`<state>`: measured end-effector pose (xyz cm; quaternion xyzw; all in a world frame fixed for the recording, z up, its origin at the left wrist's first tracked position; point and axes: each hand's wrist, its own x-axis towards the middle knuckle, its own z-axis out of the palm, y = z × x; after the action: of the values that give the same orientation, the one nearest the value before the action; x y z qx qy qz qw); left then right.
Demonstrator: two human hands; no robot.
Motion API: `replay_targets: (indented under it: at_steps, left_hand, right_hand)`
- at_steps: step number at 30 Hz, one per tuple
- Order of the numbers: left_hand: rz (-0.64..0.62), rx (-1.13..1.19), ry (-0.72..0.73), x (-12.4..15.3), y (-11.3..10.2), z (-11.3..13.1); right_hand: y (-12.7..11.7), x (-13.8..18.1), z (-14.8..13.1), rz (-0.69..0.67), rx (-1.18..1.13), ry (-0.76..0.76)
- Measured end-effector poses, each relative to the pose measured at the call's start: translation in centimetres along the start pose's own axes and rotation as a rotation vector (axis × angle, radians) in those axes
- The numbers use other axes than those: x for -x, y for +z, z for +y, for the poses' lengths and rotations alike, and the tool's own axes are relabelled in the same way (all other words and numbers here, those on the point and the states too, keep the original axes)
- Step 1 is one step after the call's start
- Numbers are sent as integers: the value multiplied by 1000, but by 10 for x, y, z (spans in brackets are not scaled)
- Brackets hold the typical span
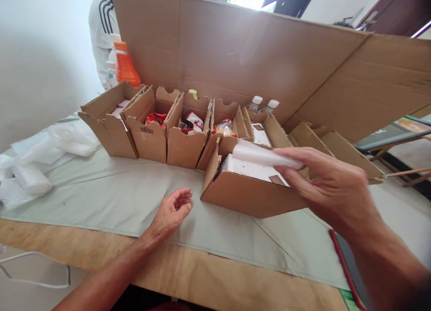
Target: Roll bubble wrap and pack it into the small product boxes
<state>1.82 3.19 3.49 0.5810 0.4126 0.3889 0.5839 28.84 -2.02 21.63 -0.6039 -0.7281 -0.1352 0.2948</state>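
My right hand (332, 192) pinches a rolled piece of whitish, translucent plastic wrapping (259, 155) between thumb and fingers. The roll lies slanted over the near cardboard box (249, 199), in which white printed boxes (247, 168) show. Whether anything is inside the roll cannot be made out. To the left of that box, my left hand (173, 214) rests by the table cloth with its fingers loosely curled, the thumb apart and nothing in it.
Several open cardboard bins (150, 138) stand in a row, some holding packets. Clear plastic bundles (32, 181) lie on the left. Behind are a tall cardboard panel (218, 46), an orange bottle (125, 66) and a person's white sleeve (100, 28). A red-edged dark object (346, 266) lies right.
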Motion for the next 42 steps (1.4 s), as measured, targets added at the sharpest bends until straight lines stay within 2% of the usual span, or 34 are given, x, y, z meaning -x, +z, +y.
replay_targets:
  at_steps: [3, 6, 9, 11, 16, 22, 30, 37, 42]
  left_hand:
    - [-10, -53, -49, 3, 0, -6]
    - [8, -66, -86, 4, -3, -5]
    - [4, -59, -99, 3, -5, -2]
    - [-8, -70, -96, 2, -5, 0]
    - [-24, -103, -58, 3, -2, 1]
    - [-30, -140, -7, 4, 1, -1]
    - [-27, -256, 88, 7, 4, -1]
    - [-25, -273, 103, 7, 4, -5]
    - [-13, -281, 116, 6, 4, -7]
  right_hand:
    - [19, -28, 11, -115, 94, -274]
    - [32, -49, 7, -239, 250, -496]
    - [40, -68, -2, -334, 333, -611]
    - [46, -78, -6, -350, 352, -652]
    - [61, -88, -1, -344, 376, -639]
    - [66, -86, 1, -450, 425, -661]
    - [62, -80, -13, -365, 593, -534]
    - [73, -83, -9, -613, 370, -466]
    - [79, -87, -10, -635, 357, -394]
